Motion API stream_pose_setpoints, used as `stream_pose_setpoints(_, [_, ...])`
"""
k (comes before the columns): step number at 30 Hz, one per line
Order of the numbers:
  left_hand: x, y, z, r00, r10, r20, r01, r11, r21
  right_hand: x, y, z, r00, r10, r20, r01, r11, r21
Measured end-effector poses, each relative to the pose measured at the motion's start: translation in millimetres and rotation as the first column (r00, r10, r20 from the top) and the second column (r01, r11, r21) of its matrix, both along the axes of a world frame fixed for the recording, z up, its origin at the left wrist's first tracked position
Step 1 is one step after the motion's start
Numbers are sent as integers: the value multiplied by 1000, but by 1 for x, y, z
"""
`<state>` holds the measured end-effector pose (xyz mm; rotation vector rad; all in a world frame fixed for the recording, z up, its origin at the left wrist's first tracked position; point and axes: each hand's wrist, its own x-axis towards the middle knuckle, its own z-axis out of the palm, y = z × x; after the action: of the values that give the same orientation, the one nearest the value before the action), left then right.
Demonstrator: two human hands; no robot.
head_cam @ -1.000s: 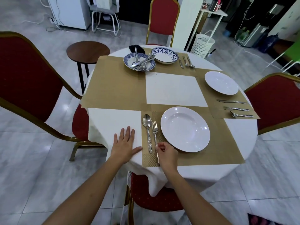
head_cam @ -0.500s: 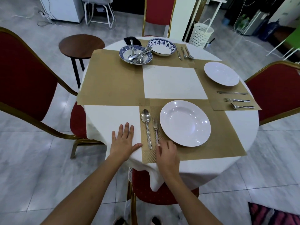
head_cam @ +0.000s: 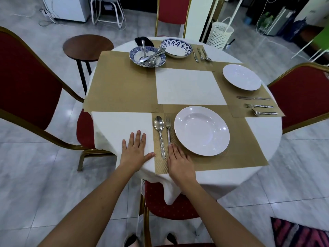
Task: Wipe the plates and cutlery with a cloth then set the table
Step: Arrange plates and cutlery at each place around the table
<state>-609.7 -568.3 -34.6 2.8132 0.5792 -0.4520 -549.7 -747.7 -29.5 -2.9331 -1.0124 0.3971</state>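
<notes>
A white plate (head_cam: pixel 201 130) lies on the near gold placemat (head_cam: pixel 245 148), with a spoon (head_cam: pixel 159 134) and a fork (head_cam: pixel 168 130) to its left. My right hand (head_cam: pixel 179 162) lies flat on the mat, its fingertips touching the fork's handle end. My left hand (head_cam: pixel 135 152) rests flat on the white tablecloth (head_cam: pixel 121 127) beside the mat. A second white plate (head_cam: pixel 241 77) with three pieces of cutlery (head_cam: pixel 258 106) sits at the right. Far back, a blue patterned bowl (head_cam: pixel 147 57) holds several pieces of cutlery, beside another blue-rimmed bowl (head_cam: pixel 176 48) and a dark cloth (head_cam: pixel 143 40).
Red chairs with gold frames stand at the left (head_cam: pixel 26 86), right (head_cam: pixel 302 97), far side (head_cam: pixel 173 9) and just below me (head_cam: pixel 165 202). A round brown stool (head_cam: pixel 88 47) stands at the table's far left. A white basket (head_cam: pixel 220 35) sits on the floor behind.
My right hand let go of the fork's handle and flattened onto the placemat. The left hand stayed put. The view tilted down slightly.
</notes>
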Motion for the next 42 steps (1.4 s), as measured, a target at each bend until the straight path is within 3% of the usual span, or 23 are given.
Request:
stream_pose_setpoints(12, [0,0,0,1000,6,5,-6,1000,-8,11,-20,-6,995,90,31,-94,987,130])
stream_pose_setpoints(23, [-1,-1,1,1000,3,5,-3,1000,-3,17,-30,-18,975,155,159,-183,968,174])
stream_pose_setpoints(26, [-1,-1,0,1000,2,5,-2,1000,-8,11,-42,-20,947,157,279,-236,932,276])
stream_pose_setpoints(30, [0,-1,-2,1000,7,25,-7,1000,-5,9,-67,-1,835,177,521,-413,828,380])
stream_pose_setpoints(32, [0,-1,-3,1000,4,19,-4,1000,-6,20,-74,15,847,25,532,-315,830,461])
stream_pose_setpoints(34, [0,-1,-3,1000,3,17,-3,1000,-1,35,-76,25,864,-222,452,-80,825,559])
stream_pose_setpoints(37, [-1,-1,-4,1000,4,26,-3,1000,-6,55,-77,24,804,-582,122,421,702,575])
stream_pose_setpoints(39, [0,-1,-3,1000,4,27,-4,1000,-9,62,-77,23,686,-713,-148,645,501,576])
stream_pose_setpoints(42, [1,-1,-3,1000,2,16,-2,1000,1,70,-74,23,472,-727,-499,804,123,581])
